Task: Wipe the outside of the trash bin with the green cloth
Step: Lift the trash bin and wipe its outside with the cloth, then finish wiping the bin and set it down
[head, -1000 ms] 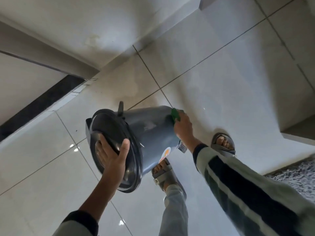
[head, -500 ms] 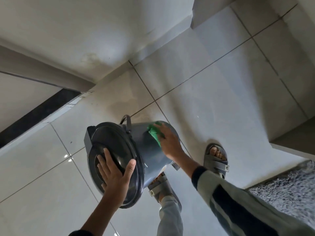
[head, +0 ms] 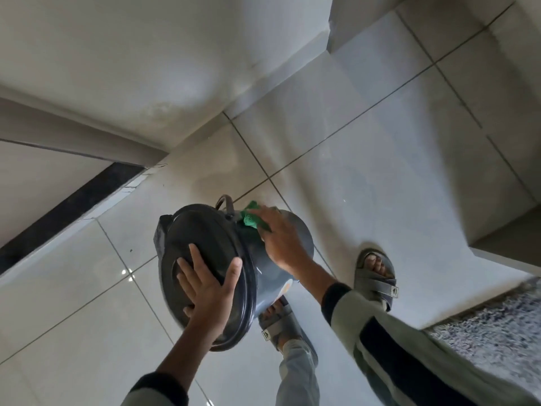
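Head view shows the trash bin point(head: 281, 259) held off the floor and tipped on its side, its dark lid point(head: 202, 259) facing the camera. The left hand point(head: 209, 291) lies spread flat against the lid, fingers splayed and thumb hooked near the rim, pressing rather than gripping. The right hand point(head: 278, 238) is laid palm-down on the grey wall just behind the rim, fingers curved over the green cloth point(head: 250, 216), which bunches out beyond the fingertips close to the wire handle point(head: 225, 202). The chief risk, as I judge it, is the hold: an open palm on a smooth lid has little purchase, and a firm wiping stroke could push the bin sideways and let it slip toward the sandalled feet point(head: 377, 273) directly below. The lid might also swing or pop if it is only loosely seated; I cannot tell how it is fastened. The cloth could snag on the handle. Much of the outside, including the underside and the side with the sticker point(head: 285, 288), is hidden, so patches could be missed. Underneath is a glossy, pale tiled floor point(head: 380, 171) with thin grout lines, hard on a dropped bin. Pale walls meet in a corner, a dark strip point(head: 67, 206) runs along the left, and a shaggy grey rug point(head: 491, 332) edges in at lower right.
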